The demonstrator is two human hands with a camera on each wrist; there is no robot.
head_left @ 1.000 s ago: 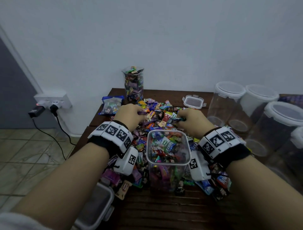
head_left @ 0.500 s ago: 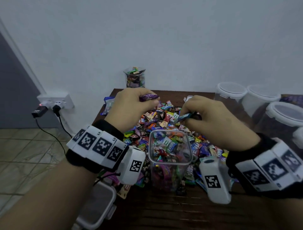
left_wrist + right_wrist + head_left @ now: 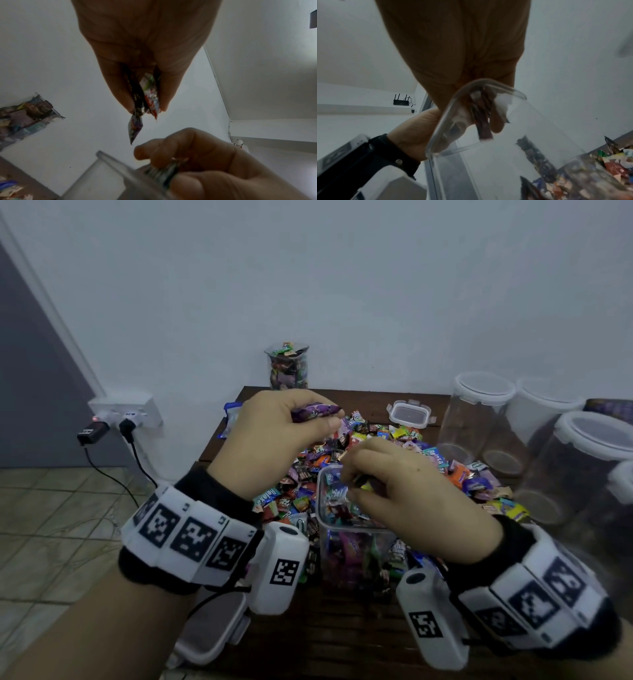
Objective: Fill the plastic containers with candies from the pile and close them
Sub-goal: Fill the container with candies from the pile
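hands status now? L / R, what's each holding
Left hand: closed, pinching wrapped candies, a purple one on top, raised above the pile.
Right hand: closed on a few wrapped candies, over the open square container.

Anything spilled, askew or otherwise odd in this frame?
Nothing stands out. The candy pile is loose on the table as the task expects, and the open container stands upright under the right hand.

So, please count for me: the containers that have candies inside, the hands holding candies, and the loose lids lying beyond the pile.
Containers with candies: 2 (front container, back container)
Hands holding candies: 2 (left hand, right hand)
Loose lids: 1 (lid)
Total: 5
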